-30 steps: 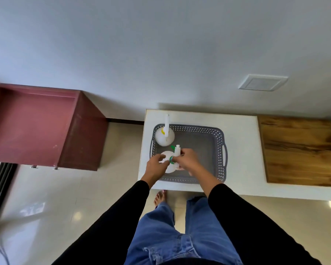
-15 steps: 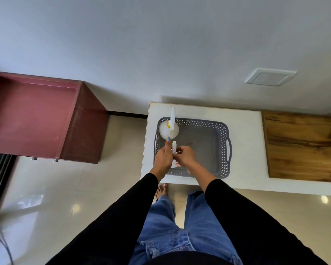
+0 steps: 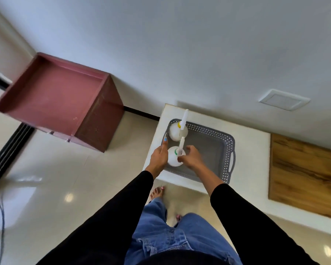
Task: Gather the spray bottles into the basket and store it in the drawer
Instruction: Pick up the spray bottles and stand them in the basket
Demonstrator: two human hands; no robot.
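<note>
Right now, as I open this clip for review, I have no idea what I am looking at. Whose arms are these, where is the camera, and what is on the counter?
There is no machine here. A person wears a wide-angle camera on the head, looking down at their own arms, jeans and bare feet. On the white counter sits a grey basket with two white spray bottles standing in it. The yellow-collared bottle stands at the far left corner. The green-collared bottle is nearer: the left hand rests flat against its side, and the right hand grips near its neck. To the left is a dark red cabinet; a wooden board lies to the right.
</note>
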